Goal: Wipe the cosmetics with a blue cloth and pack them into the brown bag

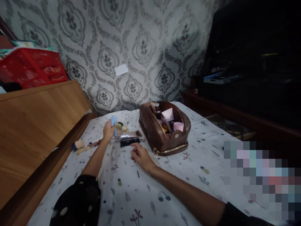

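My left hand (pixel 108 131) is closed around a light blue item (pixel 113 121) that sticks out above and below the fingers; its kind is unclear. Close by lie a round olive-lidded jar (pixel 119 126), a small yellowish container (pixel 124 128) and clear-wrapped makeup brushes (pixel 128 135). My right hand (pixel 141 157) hovers or rests just in front of a black tube (pixel 129 142), index finger stretched out and the others loosely bent, with nothing visible in it. To its right stands an unzipped brown makeup bag (pixel 162 138) holding a pink tube (pixel 167 114), a pink-lidded jar (pixel 178 126) and a dark bottle (pixel 158 110).
A thick makeup brush (pixel 78 144) and thin sticks (pixel 88 147) lie left on the patterned sheet (pixel 131 194). A wooden panel (pixel 35 125) borders the left side, with a red basket (pixel 35 67) above. Dark furniture (pixel 221 116) stands right; the lower right is pixelated.
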A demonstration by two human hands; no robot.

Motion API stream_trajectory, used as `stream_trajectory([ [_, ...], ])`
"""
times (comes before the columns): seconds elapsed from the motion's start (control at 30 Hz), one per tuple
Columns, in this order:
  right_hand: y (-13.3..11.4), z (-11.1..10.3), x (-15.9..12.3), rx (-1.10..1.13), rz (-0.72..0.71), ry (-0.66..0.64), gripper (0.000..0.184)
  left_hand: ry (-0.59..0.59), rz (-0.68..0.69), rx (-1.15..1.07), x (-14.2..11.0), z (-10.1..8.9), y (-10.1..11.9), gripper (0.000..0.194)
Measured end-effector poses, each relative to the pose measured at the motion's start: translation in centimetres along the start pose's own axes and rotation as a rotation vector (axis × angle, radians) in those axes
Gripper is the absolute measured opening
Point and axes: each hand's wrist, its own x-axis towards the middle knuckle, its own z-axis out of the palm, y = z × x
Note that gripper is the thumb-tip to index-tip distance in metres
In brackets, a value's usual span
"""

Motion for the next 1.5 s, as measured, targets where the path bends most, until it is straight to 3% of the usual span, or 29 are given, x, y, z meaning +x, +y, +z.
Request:
stream_trajectory([
  [0.1,0.0,0.0,0.1,0.012,0.004,-0.008,0.026,-0.088,-0.013,0.053,1.9,1.6,0.0,0.024],
  [0.23,0.0,0.0,0.0,0.025,0.011,-0.009,0.026,-0.196,-0.034,0.072,2.4,3.2,-0.1,0.02],
  [0.37,0.0,0.0,0.0,0.039,0.018,0.006,0.028,-0.24,-0.015,0.016,2.6,3.1,0.3,0.016],
  [0.47,0.1,0.1,0.0,0.07,0.026,0.018,0.028,-0.191,0.005,-0.068,2.0,2.1,1.1,0.02],
  [0.57,-0.1,0.2,0.1,0.134,0.04,0.035,0.031,-0.115,0.009,-0.17,-0.5,0.8,2.2,0.029],
  [0.7,-0.4,0.6,0.3,0.239,0.024,0.034,0.05,-0.117,0.044,-0.273,-7.1,-0.9,4.1,0.042],
  [0.8,-0.6,0.6,0.3,0.207,-0.088,-0.028,0.051,-0.172,0.159,-0.262,-11.9,-1.9,5.8,0.035],
  [0.87,-0.8,0.4,0.2,0.143,-0.127,-0.037,0.045,-0.167,0.236,-0.187,-13.9,-2.3,6.7,0.028],
  [0.97,-1.2,-0.2,0.0,0.074,-0.146,-0.032,0.044,-0.189,0.249,-0.175,-14.8,-2.5,7.1,0.027],
  [1.27,-2.6,-1.2,-1.6,-0.276,-0.204,-0.144,0.077,-0.261,0.195,-0.262,-16.3,-1.8,5.7,0.035],
  [1.5,-3.1,-1.6,-1.8,-0.426,-0.212,-0.245,0.08,-0.312,0.08,-0.404,-15.9,-2.4,5.6,0.036],
])
